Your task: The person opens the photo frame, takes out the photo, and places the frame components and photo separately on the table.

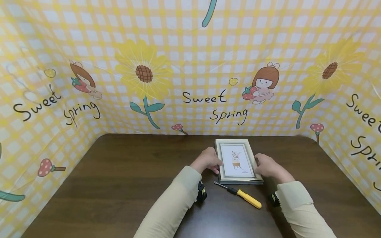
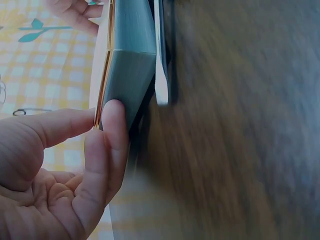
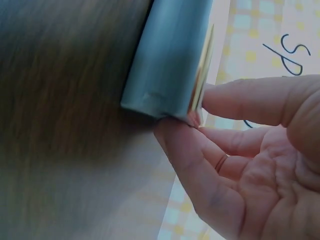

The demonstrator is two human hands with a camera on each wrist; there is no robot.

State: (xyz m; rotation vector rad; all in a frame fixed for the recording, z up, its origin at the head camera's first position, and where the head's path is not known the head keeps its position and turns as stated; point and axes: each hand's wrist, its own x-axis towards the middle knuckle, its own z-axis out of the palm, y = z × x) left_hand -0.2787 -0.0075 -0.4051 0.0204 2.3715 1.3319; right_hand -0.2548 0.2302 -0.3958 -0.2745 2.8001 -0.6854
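A picture frame (image 1: 238, 181) with a pale gold border lies face up on the table, a drawing of a potted plant behind its front. My left hand (image 1: 208, 160) grips its left edge; in the left wrist view the thumb is on the front rim and fingertips (image 2: 114, 112) touch the blue-grey side. At the right edge my right hand (image 1: 269, 167) pinches the frame between thumb and fingers, which the right wrist view shows at the side (image 3: 167, 60). Just in front of the frame lies a screwdriver (image 1: 248, 199) with a yellow handle, touched by neither hand.
The dark brown wooden table (image 1: 134, 165) runs far to the left of the frame. A yellow checked cloth (image 1: 202, 59) with flowers and lettering hangs behind and along both sides. Small black devices (image 1: 201, 193) sit on the wrists.
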